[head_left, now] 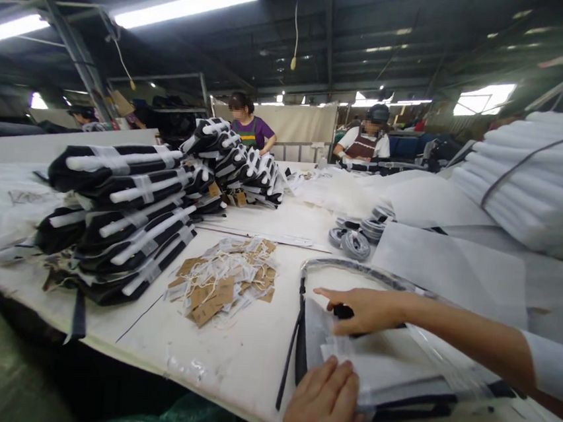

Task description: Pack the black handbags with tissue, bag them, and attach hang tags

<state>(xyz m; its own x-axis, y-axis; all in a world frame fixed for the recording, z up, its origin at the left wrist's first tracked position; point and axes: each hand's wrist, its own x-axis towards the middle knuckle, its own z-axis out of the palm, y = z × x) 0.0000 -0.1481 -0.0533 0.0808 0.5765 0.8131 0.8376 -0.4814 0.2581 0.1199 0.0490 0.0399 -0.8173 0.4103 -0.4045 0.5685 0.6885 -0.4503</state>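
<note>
In front of me on the table lies a flat dark-edged bag, with whitish sheets over its middle and a strap in clear wrap curving along its far side. My left hand rests at the near edge of the bag, its fingers bent and close together over the whitish sheet. From the right my right hand reaches over the bag. Its index finger points left, while the thumb and other fingers close round a small black piece whose kind I cannot make out.
Left of the bag lies a heap of brown cardboard tags with strings. Farther left are stacked black bags with white wrapping. Grey coiled straps sit behind, near a strapped white foam bundle. Two people work across the table.
</note>
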